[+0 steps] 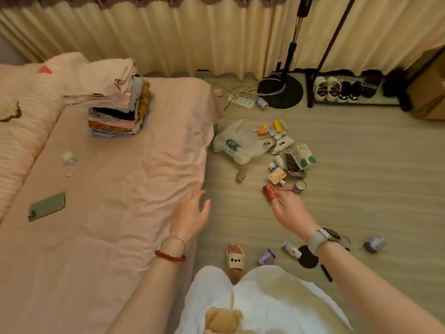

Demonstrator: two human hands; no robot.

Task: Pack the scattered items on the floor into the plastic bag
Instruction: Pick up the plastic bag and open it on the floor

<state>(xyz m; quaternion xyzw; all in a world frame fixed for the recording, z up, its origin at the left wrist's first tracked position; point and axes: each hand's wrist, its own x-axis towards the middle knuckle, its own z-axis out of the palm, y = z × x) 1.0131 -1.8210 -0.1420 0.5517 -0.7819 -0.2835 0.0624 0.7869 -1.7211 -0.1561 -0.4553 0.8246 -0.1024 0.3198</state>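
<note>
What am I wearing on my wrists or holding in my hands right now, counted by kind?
Silver bangle: 1, left wrist
Red bead bracelet: 1, left wrist
Watch: 1, right wrist
Red can: 1, held in the right hand
Total: 4
The left hand is open and holds nothing.

Bare floor (361, 189) lies open to the right of the clutter and between the bed (120, 189) edge and the plastic bag (237, 143). Boxes, tubes and a jar (299, 186) crowd the bag's right side; a fan base (280, 91) and shoe rack (349, 89) block the far wall.
</note>
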